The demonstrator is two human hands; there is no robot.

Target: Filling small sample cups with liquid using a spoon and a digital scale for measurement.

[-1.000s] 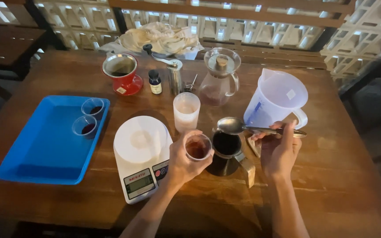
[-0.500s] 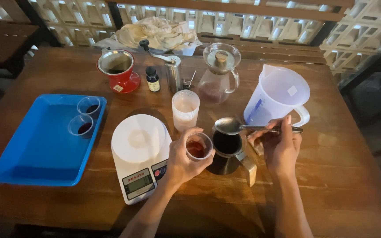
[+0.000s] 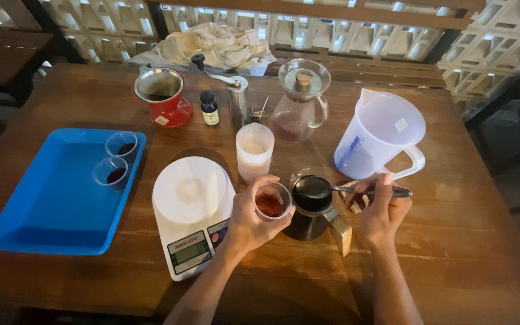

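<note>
Near edge of the brown wooden table (image 3: 452, 265): both forearms come in from the bottom. Left hand (image 3: 245, 225) is wrapped around a small clear plastic cup with dark red-brown liquid (image 3: 271, 201), fingers clamped on its wall, cup held just above the tabletop btwn the white digital kitchen scale (image 3: 192, 210) and the dark metal pot with wooden handle (image 3: 313, 207). Cup rim sits just beside the pot rim; can't tell if they touch. Right hand (image 3: 383, 210) is pinched shut on the handle of a metal spoon (image 3: 332, 189), bowl of the spoon over the pot mouth.

Scale lies left of the left hand, its display end toward the near edge. Further left, a blue rectangular plastic tray (image 3: 61, 198) w/ two more small clear cups (image 3: 115, 159) in its far right corner; rest of tray floor is bare. Bare wood right of the right hand out to the table's right edge.

Mid table: translucent white plastic tumbler (image 3: 254, 150) just behind the held cup, white plastic measuring jug (image 3: 380, 135) behind the right hand, near it.

Far row: red ceramic dripper (image 3: 160, 96), small dark glass bottle (image 3: 209, 108), metal hand grinder (image 3: 236, 99), glass carafe with wooden stopper (image 3: 299, 99), then crumpled cream cloth (image 3: 218, 45) at the far edge.
</note>
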